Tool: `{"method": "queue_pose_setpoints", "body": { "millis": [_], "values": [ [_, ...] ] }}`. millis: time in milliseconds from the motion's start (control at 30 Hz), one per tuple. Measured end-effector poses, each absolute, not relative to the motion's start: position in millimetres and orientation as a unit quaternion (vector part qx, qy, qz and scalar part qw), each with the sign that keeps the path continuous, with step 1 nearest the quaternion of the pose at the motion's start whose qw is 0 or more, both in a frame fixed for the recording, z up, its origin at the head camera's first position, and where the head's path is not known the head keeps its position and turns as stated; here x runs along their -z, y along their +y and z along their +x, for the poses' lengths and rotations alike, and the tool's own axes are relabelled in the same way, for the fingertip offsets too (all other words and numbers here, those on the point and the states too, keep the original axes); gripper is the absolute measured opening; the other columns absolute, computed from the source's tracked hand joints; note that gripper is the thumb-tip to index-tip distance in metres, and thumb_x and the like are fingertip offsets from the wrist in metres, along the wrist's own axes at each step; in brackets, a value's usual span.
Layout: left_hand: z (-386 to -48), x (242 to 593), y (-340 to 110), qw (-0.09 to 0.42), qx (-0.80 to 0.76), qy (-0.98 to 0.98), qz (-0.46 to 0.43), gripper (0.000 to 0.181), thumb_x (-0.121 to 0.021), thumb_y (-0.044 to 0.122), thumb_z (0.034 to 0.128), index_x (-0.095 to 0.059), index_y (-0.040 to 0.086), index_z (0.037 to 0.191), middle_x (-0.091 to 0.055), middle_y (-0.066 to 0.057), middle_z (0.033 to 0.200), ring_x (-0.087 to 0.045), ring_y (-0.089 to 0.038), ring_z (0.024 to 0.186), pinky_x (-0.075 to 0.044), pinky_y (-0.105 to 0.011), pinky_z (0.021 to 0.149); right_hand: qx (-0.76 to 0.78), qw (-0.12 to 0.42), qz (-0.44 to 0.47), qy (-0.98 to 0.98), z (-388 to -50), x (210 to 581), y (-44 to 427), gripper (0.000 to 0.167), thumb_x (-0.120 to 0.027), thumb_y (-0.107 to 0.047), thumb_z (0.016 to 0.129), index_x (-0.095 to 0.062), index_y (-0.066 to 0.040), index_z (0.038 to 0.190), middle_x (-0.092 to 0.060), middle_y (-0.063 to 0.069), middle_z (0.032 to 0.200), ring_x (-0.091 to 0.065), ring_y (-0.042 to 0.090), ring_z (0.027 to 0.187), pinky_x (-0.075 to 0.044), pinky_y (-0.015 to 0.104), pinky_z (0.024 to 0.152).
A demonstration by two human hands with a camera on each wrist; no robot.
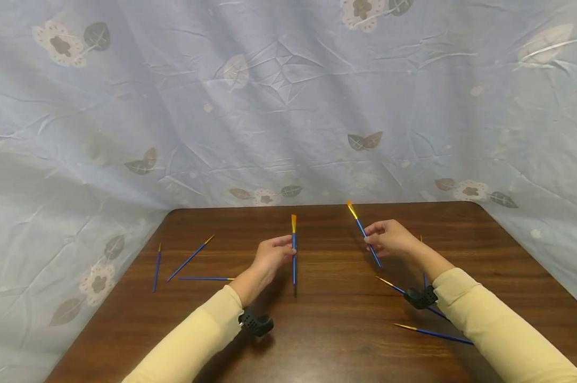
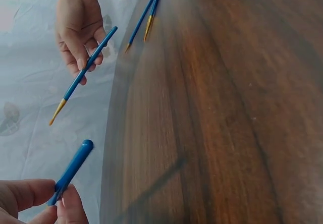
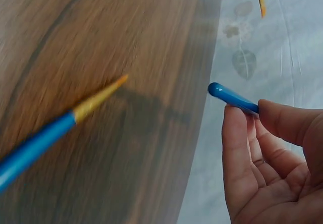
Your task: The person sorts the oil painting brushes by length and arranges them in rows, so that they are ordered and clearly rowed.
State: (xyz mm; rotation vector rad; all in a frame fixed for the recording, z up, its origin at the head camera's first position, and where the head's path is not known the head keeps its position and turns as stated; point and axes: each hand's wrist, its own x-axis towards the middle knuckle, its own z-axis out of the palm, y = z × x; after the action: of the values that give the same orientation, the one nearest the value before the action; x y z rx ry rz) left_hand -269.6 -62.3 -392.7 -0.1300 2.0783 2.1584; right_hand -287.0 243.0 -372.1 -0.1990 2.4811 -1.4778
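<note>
In the head view my left hand [image 1: 272, 254] pinches a blue-handled paintbrush [image 1: 294, 242], its flat orange bristles pointing up. My right hand [image 1: 389, 238] pinches a second paintbrush [image 1: 358, 225], tilted with its bristles up and to the left. Both brushes are held above the table, apart from each other. The left wrist view shows the rounded handle end of the left paintbrush [image 2: 75, 166] between thumb and fingers. From the right wrist, the handle end of the right paintbrush [image 3: 232, 99] shows between thumb and fingertips, its bristles hidden.
On the brown wooden table [image 1: 327, 340], several thin paintbrushes lie at the left, including a slanted brush [image 1: 190, 258] and a sideways brush [image 1: 204, 279]. Under and beside the right forearm lie others, such as the near brush [image 1: 434, 333]. A patterned cloth [image 1: 288, 117] hangs behind.
</note>
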Motion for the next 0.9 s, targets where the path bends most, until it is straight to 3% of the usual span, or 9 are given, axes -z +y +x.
{"method": "queue_pose_setpoints", "body": {
  "millis": [133, 400, 700, 900],
  "values": [
    [-278, 396, -59, 0.067, -0.725, 0.684, -0.054, 0.038, -0.061, -0.011, 0.0878, -0.060, -0.006, 0.125, -0.060, -0.026, 0.121, -0.063, -0.034, 0.104, -0.055, -0.034, 0.085, 0.524, 0.120, -0.057, 0.842, -291, 375, 230, 0.035, -0.060, -0.006, 0.096, -0.052, 0.012, 0.124, -0.062, 0.028, 0.110, -0.065, 0.033, 0.094, -0.058, 0.041, 0.075],
    [-295, 399, -51, 0.052, -0.734, 0.673, -0.080, 0.037, -0.063, -0.010, 0.0864, -0.064, -0.003, 0.123, -0.063, -0.022, 0.120, -0.064, -0.013, 0.076, -0.058, -0.030, 0.071, 0.555, 0.108, -0.031, 0.824, -299, 383, 210, 0.038, -0.061, -0.007, 0.096, -0.052, 0.009, 0.129, -0.061, 0.029, 0.116, -0.066, 0.028, 0.093, -0.058, 0.041, 0.077],
    [-314, 401, -39, 0.035, -0.751, 0.652, -0.095, 0.036, -0.064, -0.009, 0.0852, -0.066, -0.002, 0.121, -0.065, -0.021, 0.117, -0.062, -0.011, 0.071, -0.056, -0.022, 0.060, 0.588, 0.107, 0.002, 0.802, -308, 388, 197, 0.041, -0.062, -0.009, 0.096, -0.051, 0.008, 0.131, -0.060, 0.029, 0.120, -0.067, 0.022, 0.089, -0.058, 0.035, 0.077],
    [-325, 403, -34, 0.037, -0.758, 0.642, -0.109, 0.038, -0.066, -0.011, 0.0832, -0.067, 0.000, 0.119, -0.066, -0.016, 0.118, -0.062, -0.012, 0.070, -0.057, -0.025, 0.062, 0.612, 0.114, 0.022, 0.783, -316, 393, 191, 0.041, -0.063, -0.009, 0.095, -0.052, 0.008, 0.131, -0.062, 0.026, 0.119, -0.067, 0.018, 0.084, -0.058, 0.037, 0.080]
  ]
}}
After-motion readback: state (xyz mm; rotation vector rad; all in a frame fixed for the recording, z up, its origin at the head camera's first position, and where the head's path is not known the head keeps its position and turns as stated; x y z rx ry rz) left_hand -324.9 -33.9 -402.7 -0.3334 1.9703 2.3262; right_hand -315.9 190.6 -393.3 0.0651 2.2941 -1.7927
